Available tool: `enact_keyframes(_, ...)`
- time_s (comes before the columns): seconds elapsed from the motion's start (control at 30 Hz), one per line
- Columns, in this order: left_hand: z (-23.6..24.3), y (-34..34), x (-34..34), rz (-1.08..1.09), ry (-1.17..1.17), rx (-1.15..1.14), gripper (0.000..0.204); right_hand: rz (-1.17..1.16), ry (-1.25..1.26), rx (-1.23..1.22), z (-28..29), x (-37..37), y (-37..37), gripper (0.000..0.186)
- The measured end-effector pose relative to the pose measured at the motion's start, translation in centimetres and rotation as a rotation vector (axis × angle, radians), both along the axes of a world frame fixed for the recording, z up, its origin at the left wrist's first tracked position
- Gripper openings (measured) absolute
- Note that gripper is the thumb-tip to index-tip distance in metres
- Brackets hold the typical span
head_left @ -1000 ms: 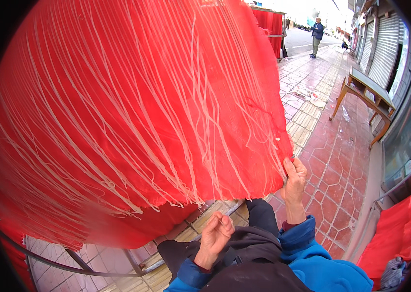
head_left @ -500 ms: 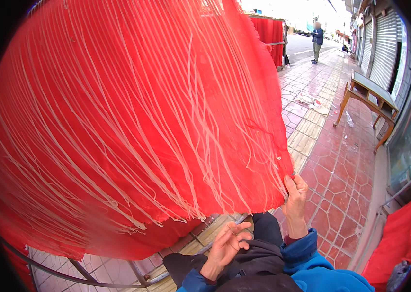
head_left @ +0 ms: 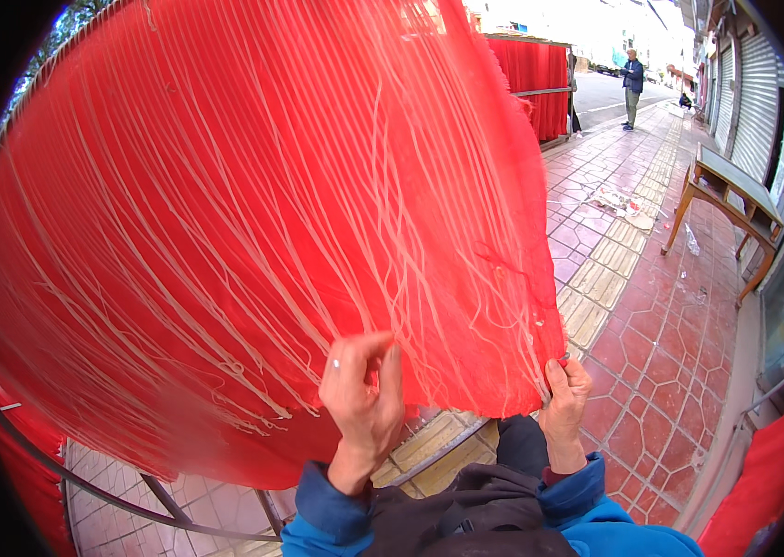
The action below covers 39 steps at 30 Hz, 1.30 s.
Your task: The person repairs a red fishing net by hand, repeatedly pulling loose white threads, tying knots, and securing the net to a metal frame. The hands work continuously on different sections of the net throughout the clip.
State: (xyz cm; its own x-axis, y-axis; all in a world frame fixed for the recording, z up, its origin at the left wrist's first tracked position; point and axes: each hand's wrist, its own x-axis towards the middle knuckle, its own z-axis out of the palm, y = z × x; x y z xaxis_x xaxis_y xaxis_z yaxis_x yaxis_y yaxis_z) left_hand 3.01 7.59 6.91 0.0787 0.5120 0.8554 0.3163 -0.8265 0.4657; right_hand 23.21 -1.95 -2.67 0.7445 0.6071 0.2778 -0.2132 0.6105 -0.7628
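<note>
A large red cloth [head_left: 225, 204], crossed by many loose pale threads [head_left: 383, 213], fills the left and middle of the head view. My right hand [head_left: 566, 404] pinches its lower right corner between thumb and fingers, at the ends of some threads. My left hand [head_left: 361, 399] is raised in front of the cloth's lower middle, among the strands, fingers curled in and partly blurred; whatever is between them is hidden.
Below the cloth are curved metal bars [head_left: 165, 499] and my dark-clad lap [head_left: 448, 520]. A tiled sidewalk [head_left: 642, 390] runs along shuttered shopfronts [head_left: 752, 111] past a wooden table [head_left: 726, 195]. Further off stand red cloth racks [head_left: 536, 88] and a person [head_left: 631, 88]. More red fabric lies at lower right [head_left: 763, 473].
My left hand has risen from below the hem onto the threads, its fingers curling. My right hand has moved slightly down, still on the corner. The view has shifted a little.
</note>
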Motion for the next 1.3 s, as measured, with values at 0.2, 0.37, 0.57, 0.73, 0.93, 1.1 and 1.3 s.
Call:
enact_keyframes(0.2,5.4,1.9,4.8,0.082,-0.065,0.001,0.011,0.011,-0.024,0.031,0.1,-0.2,-0.2,0.011)
enact_keyframes(0.37,5.0,3.0,5.9,0.105,-0.183,-0.102,0.012,0.035,-0.015,0.006,0.4,-0.3,-0.1,0.010)
enact_keyframes(0.57,4.8,2.5,5.4,-0.130,-0.389,-0.255,0.006,0.027,-0.033,-0.001,0.1,0.4,0.2,0.010)
enact_keyframes(0.73,5.0,0.5,3.5,-0.451,-0.583,-0.343,0.004,0.010,0.020,0.032,0.6,0.9,1.1,0.008)
enact_keyframes(0.93,6.0,-0.1,2.1,-0.813,-0.814,-0.664,0.004,0.036,0.007,0.020,0.8,0.7,1.3,0.008)
enact_keyframes(1.1,5.9,-0.7,2.2,-0.891,-0.823,-0.831,0.008,0.024,-0.008,0.030,0.0,0.9,1.4,0.008)
enact_keyframes(1.3,4.4,-1.7,3.0,-0.747,-0.620,-0.763,0.016,0.016,0.030,0.011,0.1,0.8,1.4,0.009)
